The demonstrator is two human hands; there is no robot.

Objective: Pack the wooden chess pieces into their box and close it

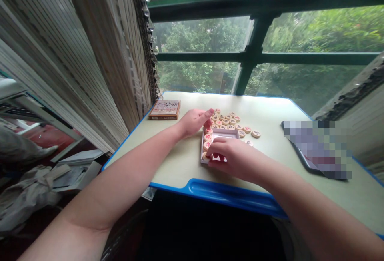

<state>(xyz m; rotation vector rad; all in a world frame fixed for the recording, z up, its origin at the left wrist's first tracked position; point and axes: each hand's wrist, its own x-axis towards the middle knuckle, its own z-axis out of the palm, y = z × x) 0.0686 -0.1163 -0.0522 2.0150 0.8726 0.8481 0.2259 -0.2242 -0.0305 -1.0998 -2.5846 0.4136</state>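
Note:
A small white tray (229, 134) lies on the desk, with round wooden chess pieces (207, 137) lined up along its left side. My right hand (232, 156) rests over the tray's near part, fingers curled and pressing a piece at the near left corner. My left hand (195, 122) is at the tray's far left corner, fingers pinched on a piece from the loose pile. Several more wooden pieces (229, 122) lie scattered beyond the tray, two of them (256, 134) off to the right.
A brown box lid (165, 109) lies at the desk's far left. A dark pixelated flat object (318, 147) sits on the right. The beige desk (270, 109) has a blue rim with a groove (222, 191) at the front. Bamboo blinds hang left; a green-framed window is behind.

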